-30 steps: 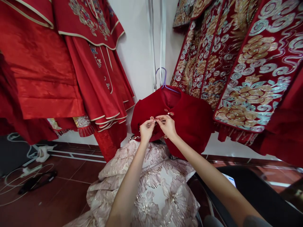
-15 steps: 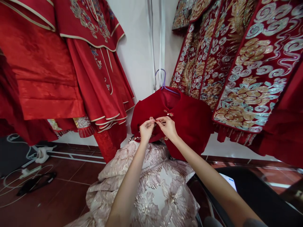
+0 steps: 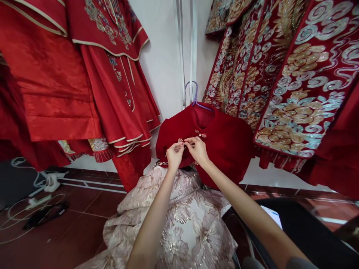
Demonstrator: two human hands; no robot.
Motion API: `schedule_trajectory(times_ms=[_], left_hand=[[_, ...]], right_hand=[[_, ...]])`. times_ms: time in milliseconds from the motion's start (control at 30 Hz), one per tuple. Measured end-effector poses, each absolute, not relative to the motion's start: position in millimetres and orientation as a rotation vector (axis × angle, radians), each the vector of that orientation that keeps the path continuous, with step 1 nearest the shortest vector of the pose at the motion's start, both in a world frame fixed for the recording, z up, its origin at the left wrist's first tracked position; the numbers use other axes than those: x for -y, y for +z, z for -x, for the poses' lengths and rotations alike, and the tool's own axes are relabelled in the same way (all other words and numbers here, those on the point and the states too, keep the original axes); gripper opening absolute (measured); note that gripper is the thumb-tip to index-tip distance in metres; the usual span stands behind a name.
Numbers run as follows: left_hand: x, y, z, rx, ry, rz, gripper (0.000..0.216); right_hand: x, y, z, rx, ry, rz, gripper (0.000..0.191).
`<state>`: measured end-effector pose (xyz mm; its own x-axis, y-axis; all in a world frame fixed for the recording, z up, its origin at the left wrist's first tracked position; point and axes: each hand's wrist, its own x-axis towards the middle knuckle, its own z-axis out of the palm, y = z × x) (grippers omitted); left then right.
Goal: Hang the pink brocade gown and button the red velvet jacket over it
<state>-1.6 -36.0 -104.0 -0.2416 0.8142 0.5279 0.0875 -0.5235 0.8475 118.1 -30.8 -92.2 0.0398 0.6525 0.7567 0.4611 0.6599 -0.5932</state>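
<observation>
A dark red jacket (image 3: pixel 230 145) hangs on a purple hanger (image 3: pixel 195 89), its neckline facing me. At its front opening my left hand (image 3: pixel 174 155) is closed in a pinch on one side of a beaded button fastening (image 3: pixel 180 140). My right hand (image 3: pixel 198 150) pinches the other side, with fingertips of both hands nearly touching. Those fingertips hide most of the small part between them. Just above, another jewelled fastening (image 3: pixel 201 134) lies across the neck opening. A further one (image 3: pixel 195 163) shows partly below my right hand.
Pale floral brocade fabric (image 3: pixel 179 224) lies bunched beneath my forearms. Red garments (image 3: pixel 58 93) hang at left, and embroidered ones (image 3: pixel 297 97) at right. A phone (image 3: pixel 271 216) rests on a black seat (image 3: pixel 308 231). Cables (image 3: pixel 33 203) and white shoes (image 3: pixel 52 182) are at lower left.
My fingertips have shifted slightly at the fastening, covering more of the small red beaded part between them. Both hands stay at the same spot on the jacket. The view has shifted a little.
</observation>
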Motion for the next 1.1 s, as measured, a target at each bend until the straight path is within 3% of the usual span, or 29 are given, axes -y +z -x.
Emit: schedule_trajectory(times_ms=[400, 600, 800, 900, 1100], left_hand=[[46.3, -136.1, 10.8, -1.212, 1.901, -1.472, 0.026], [70.7, -156.0, 26.4, -1.404, 1.513, -1.745, 0.018], [76.1, -157.6, 27.2, -1.457, 1.265, -1.712, 0.024], [79.4, -159.3, 21.8, -1.401, 1.203, -1.734, 0.027], [82.9, -162.4, 7.6, -1.478, 1.236, -1.762, 0.036]], right_hand=[[78.0, -110.5, -136.9, 1.583, 0.326, 1.041, 0.025], [106.4, -154.3, -152.7, 1.617, 0.382, 1.349, 0.025], [96.3, -164.0, -144.6, 1.616, 0.568, 1.337, 0.020], [97.0, -161.3, -143.9, 1.604, 0.686, 1.304, 0.013], [98.6, -161.1, -145.2, 1.582, 0.704, 1.241, 0.019]])
